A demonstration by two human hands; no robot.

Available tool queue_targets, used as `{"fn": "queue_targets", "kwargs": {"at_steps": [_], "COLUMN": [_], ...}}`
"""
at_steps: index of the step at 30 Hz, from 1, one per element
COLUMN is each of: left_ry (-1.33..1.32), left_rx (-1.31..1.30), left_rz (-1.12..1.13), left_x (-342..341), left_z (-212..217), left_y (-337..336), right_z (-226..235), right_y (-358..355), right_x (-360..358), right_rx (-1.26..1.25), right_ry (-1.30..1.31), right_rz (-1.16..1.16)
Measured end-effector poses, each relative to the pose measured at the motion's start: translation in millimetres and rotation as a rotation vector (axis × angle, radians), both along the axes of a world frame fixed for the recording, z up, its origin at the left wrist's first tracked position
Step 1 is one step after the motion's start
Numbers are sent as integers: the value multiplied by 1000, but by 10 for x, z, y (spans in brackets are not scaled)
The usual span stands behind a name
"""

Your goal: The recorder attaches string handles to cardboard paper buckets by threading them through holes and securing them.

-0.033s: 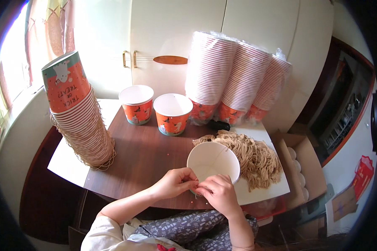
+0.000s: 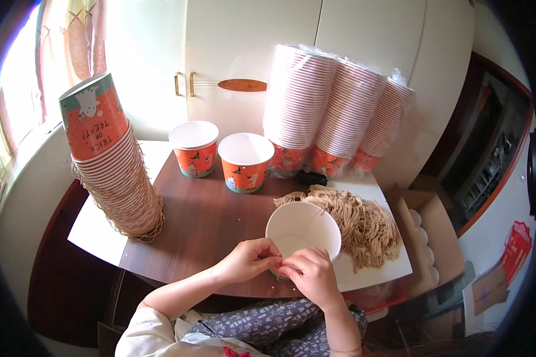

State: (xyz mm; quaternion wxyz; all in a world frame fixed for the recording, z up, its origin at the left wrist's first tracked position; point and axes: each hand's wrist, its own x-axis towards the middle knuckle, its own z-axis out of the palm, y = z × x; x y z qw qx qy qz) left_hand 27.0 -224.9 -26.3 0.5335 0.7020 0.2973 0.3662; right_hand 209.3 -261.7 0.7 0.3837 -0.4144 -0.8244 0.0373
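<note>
An orange paper cup with a white inside (image 2: 304, 229) stands at the near edge of the brown table (image 2: 202, 220). My left hand (image 2: 247, 259) and my right hand (image 2: 312, 273) meet at its near rim, fingertips pinched together on the rim; whether a string is between them is too small to tell. A pile of tan string pieces (image 2: 357, 220) lies just right of the cup on a white board (image 2: 375, 271).
Two upright orange cups (image 2: 195, 149) (image 2: 246, 162) stand at the back of the table. A tall leaning stack of upturned cups with strings (image 2: 113, 172) is at the left. Plastic-wrapped cup sleeves (image 2: 333, 107) lean on white cabinet doors. An open cardboard box (image 2: 435, 232) sits at the right.
</note>
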Motion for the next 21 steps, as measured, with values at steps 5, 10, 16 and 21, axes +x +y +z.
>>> {"fn": "queue_targets", "kwargs": {"at_steps": [5, 10, 16, 21], "left_ry": [-89, -105, -144, -174], "left_rx": [-44, -298, -581, -299], "left_rz": [8, -32, -46, -62], "left_x": [7, -69, -92, -92], "left_z": [13, 157, 236, 67], "left_y": [-36, -35, -35, -72], "right_z": [-21, -77, -70, -70], "right_y": [15, 47, 73, 130], "right_x": [-20, -1, 27, 1], "right_rx": [22, 49, 95, 61], "right_ry": [14, -35, -78, -43], "right_rz": [-18, 62, 78, 62]}}
